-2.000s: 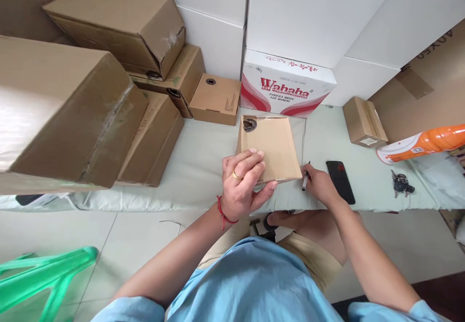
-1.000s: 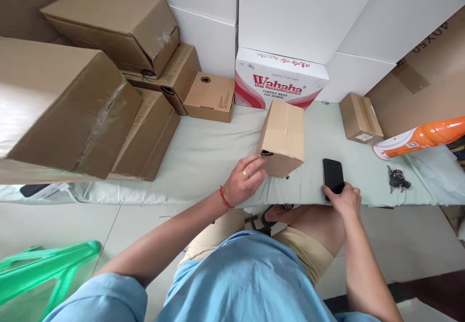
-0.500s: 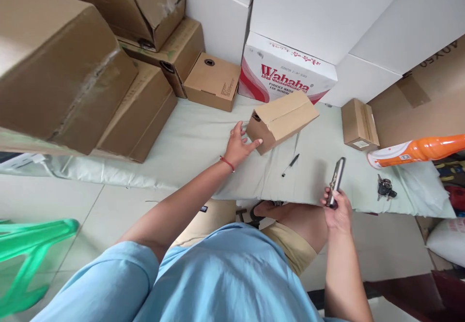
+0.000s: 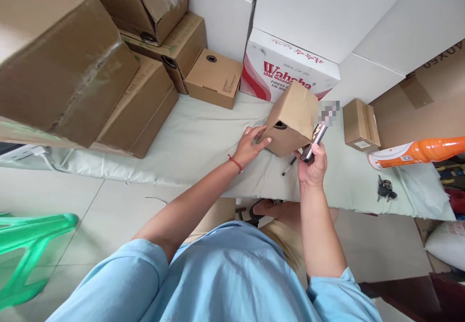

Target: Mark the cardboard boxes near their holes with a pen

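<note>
My left hand (image 4: 253,146), with a red cord at the wrist, grips the near left corner of a brown cardboard box (image 4: 290,130). Its fingers lie along the left side and the thumb rests against the end with the dark finger hole. The box looks tilted, and I cannot tell whether it is off the surface. In my right hand (image 4: 313,164) is a phone (image 4: 315,140), held upright close to the box's right side. Part of the phone's upper end is blurred out. A pen (image 4: 288,167) lies on the cloth between my hands, partly hidden.
Several cardboard boxes (image 4: 140,111) are stacked at the left. A white and red water carton (image 4: 254,72) stands at the wall. On the right are a small box (image 4: 358,126), an orange bottle (image 4: 417,151) and keys (image 4: 385,189). A green stool (image 4: 34,244) stands on the floor.
My right hand has brought the phone left and forward, up beside the box. My left hand has moved slightly right, and the box has turned and tipped, showing its end with the hole.
</note>
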Demonstrator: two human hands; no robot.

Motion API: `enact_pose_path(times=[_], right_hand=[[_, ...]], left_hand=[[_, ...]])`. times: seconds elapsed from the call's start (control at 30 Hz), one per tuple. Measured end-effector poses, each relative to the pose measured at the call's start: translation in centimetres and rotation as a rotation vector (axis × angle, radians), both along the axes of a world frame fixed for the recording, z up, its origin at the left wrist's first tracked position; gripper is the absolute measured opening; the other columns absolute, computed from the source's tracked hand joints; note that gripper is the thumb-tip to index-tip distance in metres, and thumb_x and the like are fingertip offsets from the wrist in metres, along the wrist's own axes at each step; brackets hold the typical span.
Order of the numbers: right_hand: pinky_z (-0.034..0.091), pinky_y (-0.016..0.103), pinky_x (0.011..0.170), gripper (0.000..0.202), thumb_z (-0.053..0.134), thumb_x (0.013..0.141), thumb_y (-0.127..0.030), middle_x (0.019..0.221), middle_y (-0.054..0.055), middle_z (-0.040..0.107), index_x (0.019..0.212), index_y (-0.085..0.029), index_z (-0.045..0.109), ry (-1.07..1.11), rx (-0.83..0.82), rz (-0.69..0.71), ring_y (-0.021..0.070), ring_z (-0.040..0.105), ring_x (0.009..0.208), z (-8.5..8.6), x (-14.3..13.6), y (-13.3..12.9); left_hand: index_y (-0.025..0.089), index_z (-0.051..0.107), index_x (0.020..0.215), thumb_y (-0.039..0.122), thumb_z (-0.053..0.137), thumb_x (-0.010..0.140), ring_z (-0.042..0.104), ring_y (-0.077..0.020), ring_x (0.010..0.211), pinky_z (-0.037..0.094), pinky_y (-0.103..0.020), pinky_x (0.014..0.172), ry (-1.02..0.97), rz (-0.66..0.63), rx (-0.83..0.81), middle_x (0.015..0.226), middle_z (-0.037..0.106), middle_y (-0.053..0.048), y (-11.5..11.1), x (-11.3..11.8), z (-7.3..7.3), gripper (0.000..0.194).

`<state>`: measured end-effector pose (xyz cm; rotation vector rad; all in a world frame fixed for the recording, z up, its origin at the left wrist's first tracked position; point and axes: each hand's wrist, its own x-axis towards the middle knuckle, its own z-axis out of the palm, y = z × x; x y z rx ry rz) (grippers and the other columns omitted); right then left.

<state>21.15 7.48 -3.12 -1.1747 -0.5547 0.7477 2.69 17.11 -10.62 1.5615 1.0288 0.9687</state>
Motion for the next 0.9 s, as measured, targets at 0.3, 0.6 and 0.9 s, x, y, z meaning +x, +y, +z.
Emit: enact_pose_path(times=[0.3,0.6,0.9], right_hand=[[0.060,0.030,0.080,0.046,0.083,0.069,-0.042,0.098,-0.002,0.064,0.110,-0.027,0.071,-0.053,0.072,0.107,0.0174,0.068,0.095,2.1,-2.0,-1.7],[0.063,0.036,0.087,0.077,0.085,0.079,-0.050,0.127,0.006,0.067,0.148,-0.030,0.057,-0.467,0.025,0.033,0.0196,0.069,0.101,0.5,-3.7,-4.6],[0.057,0.061,0.115,0.097,0.079,0.084,-0.053,0.147,0.021,0.059,0.166,-0.019,0.038,-1.175,-0.077,-0.289,0.0388,0.064,0.138,1.4,-6.1,-6.3]], left_hand=[[0.040,0.041,0.169,0.067,0.094,0.081,0.063,-0.0339,0.127,0.066,-0.028,0.066,-0.409,0.034,-0.264,0.162,0.044,-0.015,-5.1,-1.7,4.6,0.106],[0.021,0.059,0.143,0.054,0.090,0.090,0.067,-0.0326,0.131,0.072,-0.032,0.076,-0.521,0.091,-0.510,0.153,0.061,-0.018,-4.9,0.5,6.3,0.070],[0.021,0.054,0.139,0.041,0.084,0.099,0.076,-0.0188,0.094,0.068,-0.034,0.083,-0.542,0.153,-0.578,0.120,0.068,-0.009,-5.4,3.7,7.0,0.054]])
